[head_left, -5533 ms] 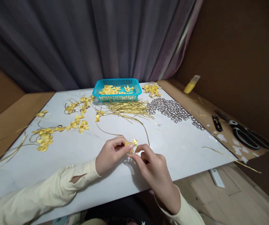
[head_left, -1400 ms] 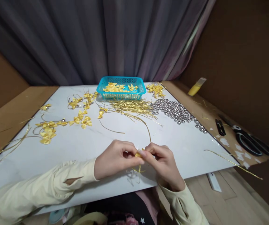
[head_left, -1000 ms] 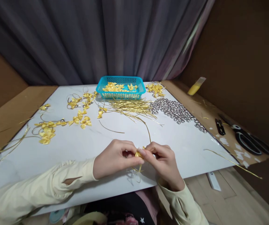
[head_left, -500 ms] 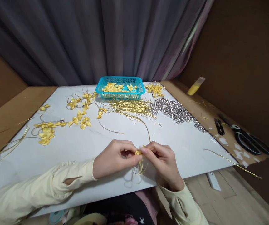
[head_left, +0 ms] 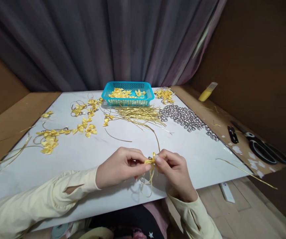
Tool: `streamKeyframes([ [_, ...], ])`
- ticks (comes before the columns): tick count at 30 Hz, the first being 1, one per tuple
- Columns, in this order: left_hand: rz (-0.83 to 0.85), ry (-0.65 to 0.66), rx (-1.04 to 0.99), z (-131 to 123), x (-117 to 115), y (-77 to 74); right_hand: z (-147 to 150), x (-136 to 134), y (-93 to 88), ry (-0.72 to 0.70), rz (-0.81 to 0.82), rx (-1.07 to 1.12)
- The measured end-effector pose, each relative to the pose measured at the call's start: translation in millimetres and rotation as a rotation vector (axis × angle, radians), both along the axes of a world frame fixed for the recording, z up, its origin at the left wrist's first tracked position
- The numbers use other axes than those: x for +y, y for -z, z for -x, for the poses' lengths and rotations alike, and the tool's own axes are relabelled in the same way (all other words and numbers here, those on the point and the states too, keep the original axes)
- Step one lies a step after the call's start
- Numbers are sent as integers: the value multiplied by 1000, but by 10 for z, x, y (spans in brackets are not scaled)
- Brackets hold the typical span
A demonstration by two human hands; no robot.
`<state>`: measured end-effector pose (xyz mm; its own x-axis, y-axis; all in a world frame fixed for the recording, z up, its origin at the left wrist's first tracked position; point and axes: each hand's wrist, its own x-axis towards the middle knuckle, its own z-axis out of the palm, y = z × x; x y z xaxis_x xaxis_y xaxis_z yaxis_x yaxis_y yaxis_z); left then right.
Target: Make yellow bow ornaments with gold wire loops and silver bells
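Near the table's front edge, a small yellow ribbon bow [head_left: 150,161] is pinched between my two hands. My left hand [head_left: 123,166] grips its left side with thumb and forefinger. On its right side, the thumb and fingers of my right hand [head_left: 174,171] close on the bow. A small silvery bell or bead [head_left: 150,158] shows at the bow's middle. Thin gold cord [head_left: 151,181] hangs in loops beneath it. Behind my right fingers, another length of gold cord [head_left: 156,137] rises toward the pile.
A blue basket [head_left: 128,103] of yellow bows stands at the back, before a bundle of gold cords [head_left: 140,114]. Silvery beads or bells [head_left: 182,116] lie to the right. Finished-looking bows with cords [head_left: 49,142] lie left. Scissors [head_left: 259,149] and a black cutter [head_left: 233,134] rest at right.
My hands have moved slightly apart, and the bow now shows more between my fingertips, with the silvery piece visible. The cord loops beneath hang a little lower.
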<state>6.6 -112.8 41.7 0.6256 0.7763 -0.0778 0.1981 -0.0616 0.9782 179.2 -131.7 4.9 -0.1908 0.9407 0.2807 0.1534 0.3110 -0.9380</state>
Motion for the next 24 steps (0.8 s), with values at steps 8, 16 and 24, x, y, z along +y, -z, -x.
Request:
streamKeyframes([
  [8, 7, 5, 37, -18, 13, 5, -14, 11, -13, 7, -84, -78],
  [16, 249, 10, 26, -1, 62, 51, 31, -28, 12, 94, -309, -183],
  [24, 346, -15, -5, 0, 73, 23, 34, -42, 37, 141, -440, -263],
])
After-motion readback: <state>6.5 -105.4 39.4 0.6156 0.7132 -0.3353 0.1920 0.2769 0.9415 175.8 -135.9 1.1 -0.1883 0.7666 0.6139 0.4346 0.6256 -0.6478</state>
